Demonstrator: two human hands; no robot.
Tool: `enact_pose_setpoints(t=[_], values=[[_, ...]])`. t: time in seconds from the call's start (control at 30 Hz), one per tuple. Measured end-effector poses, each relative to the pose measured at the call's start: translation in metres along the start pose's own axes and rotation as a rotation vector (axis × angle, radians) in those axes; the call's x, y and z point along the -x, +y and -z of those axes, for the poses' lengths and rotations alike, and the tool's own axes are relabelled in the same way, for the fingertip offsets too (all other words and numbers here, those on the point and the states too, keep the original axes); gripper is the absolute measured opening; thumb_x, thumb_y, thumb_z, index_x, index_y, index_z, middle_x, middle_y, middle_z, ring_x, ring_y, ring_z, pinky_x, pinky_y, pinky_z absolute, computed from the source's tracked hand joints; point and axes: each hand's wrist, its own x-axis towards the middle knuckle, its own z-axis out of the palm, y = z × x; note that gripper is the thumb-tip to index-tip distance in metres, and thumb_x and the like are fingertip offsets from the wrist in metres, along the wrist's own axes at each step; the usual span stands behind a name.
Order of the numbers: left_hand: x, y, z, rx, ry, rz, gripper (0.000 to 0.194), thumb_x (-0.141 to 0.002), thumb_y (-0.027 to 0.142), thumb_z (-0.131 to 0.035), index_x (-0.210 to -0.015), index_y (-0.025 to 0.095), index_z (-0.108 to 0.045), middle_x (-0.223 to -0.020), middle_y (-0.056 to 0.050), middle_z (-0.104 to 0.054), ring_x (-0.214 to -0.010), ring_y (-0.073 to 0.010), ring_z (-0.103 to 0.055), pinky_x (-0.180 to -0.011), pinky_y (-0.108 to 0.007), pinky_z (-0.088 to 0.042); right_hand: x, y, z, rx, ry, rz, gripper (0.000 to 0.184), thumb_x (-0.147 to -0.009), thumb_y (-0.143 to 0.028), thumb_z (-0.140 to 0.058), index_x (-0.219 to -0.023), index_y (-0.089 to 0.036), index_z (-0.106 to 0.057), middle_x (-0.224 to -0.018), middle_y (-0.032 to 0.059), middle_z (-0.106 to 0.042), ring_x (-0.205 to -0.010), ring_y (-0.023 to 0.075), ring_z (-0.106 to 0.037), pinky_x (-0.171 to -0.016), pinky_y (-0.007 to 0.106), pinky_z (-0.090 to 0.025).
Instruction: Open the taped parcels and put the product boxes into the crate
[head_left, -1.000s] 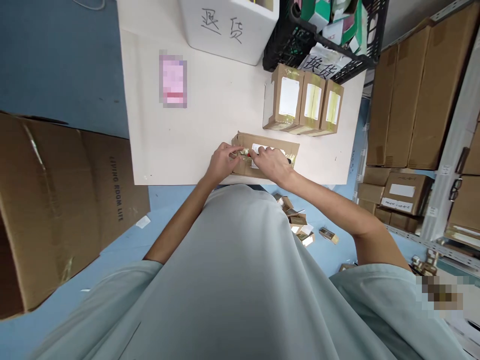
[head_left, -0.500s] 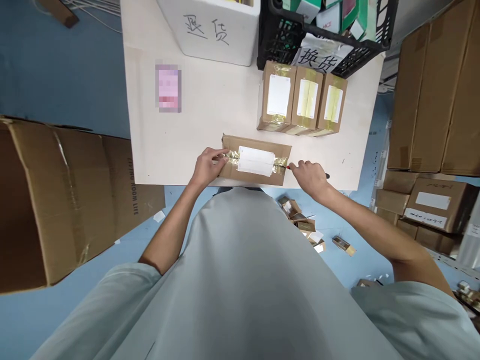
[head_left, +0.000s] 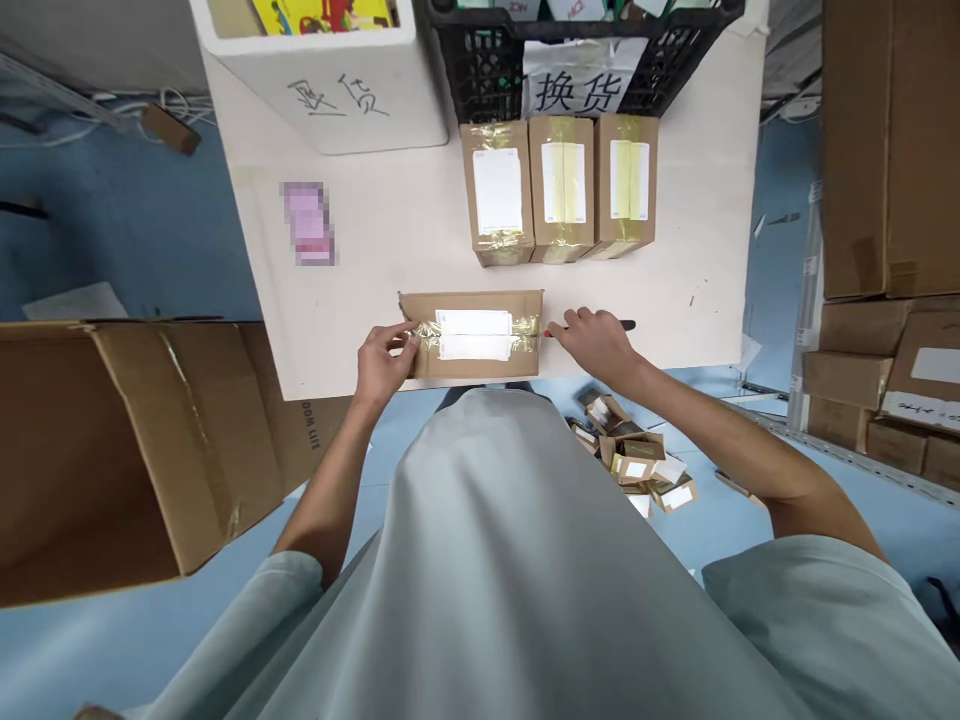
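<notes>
Head view: the box (head_left: 472,368) lies flat at the middle of the frame, near the table's (head_left: 390,220) front edge. Left hand (head_left: 385,362) has fingertips on its left end, whether gripping I can't tell; right hand (head_left: 600,348) is wrapped round a slim tool (head_left: 629,325), red tip just beside the right end. Three cartons (head_left: 564,243) stand upper centre, fronting the black crate (head_left: 480,75). Its sign (head_left: 581,90) reads 换货; the white bin (head_left: 390,125), upper left, 退货. Lower left, a big carton (head_left: 255,440) shows "LIFE".
</notes>
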Motion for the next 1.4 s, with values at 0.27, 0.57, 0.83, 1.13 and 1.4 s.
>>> enact_pose_setpoints(t=[0.27,0.57,0.83,1.13,1.4], values=[[0.023,0.008,-0.017,-0.101,0.088,0.044,0.036,-0.101,0.040,-0.066,-0.132,0.023,-0.075,-0.132,-0.013,-0.069,-0.123,-0.0287,-0.074,-0.116,-0.051,-0.064,0.014,0.042,-0.029,-0.164,0.262,-0.184,0.049,-0.122,-0.029,-0.032,-0.157,-0.026,-0.066,-0.127,0.0174,-0.077,-0.109,0.0299,-0.066,-0.079,0.034,-0.042],[0.003,0.094,-0.088,-0.266,-0.191,-0.513,0.048,-0.114,0.043,-0.056,-0.160,0.030,-0.062,-0.177,-0.014,-0.052,-0.178,-0.0377,-0.028,-0.144,-0.071,-0.024,0.018,-0.010,-0.072,-0.603,0.288,-0.322,0.056,-0.119,-0.030,-0.029,-0.165,-0.013,-0.057,-0.131,0.0195,-0.083,-0.108,0.0343,-0.077,-0.090,0.038,-0.055],[-0.013,0.085,-0.139,-0.249,-0.261,-0.593,0.056,-0.119,0.048,-0.044,-0.168,0.022,-0.056,-0.179,-0.016,-0.053,-0.176,-0.0340,-0.035,-0.147,-0.068,-0.017,0.006,-0.050,-0.031,-0.556,0.155,-0.463,0.060,-0.121,-0.027,-0.030,-0.179,-0.016,-0.044,-0.132,0.0191,-0.084,-0.113,0.0324,-0.080,-0.097,0.038,-0.057],[-0.018,0.064,-0.146,-0.177,-0.200,-0.693,0.056,-0.121,0.049,-0.039,-0.165,0.021,-0.060,-0.173,-0.018,-0.060,-0.174,-0.0359,-0.041,-0.146,-0.070,-0.021,0.005,-0.060,-0.008,-0.470,0.109,-0.525,0.059,-0.123,-0.029,-0.032,-0.181,-0.019,-0.041,-0.137,0.0183,-0.082,-0.119,0.0308,-0.079,-0.100,0.036,-0.058],[-0.019,0.066,-0.151,-0.179,-0.207,-0.674,0.059,-0.121,0.049,-0.035,-0.164,0.017,-0.060,-0.169,-0.020,-0.062,-0.175,-0.0371,-0.038,-0.147,-0.069,-0.020,-0.009,-0.076,0.006,-0.361,0.048,-0.597,0.061,-0.121,-0.018,-0.032,-0.181,-0.015,-0.038,-0.131,0.0226,-0.081,-0.118,0.0272,-0.081,-0.097,0.033,-0.061]])
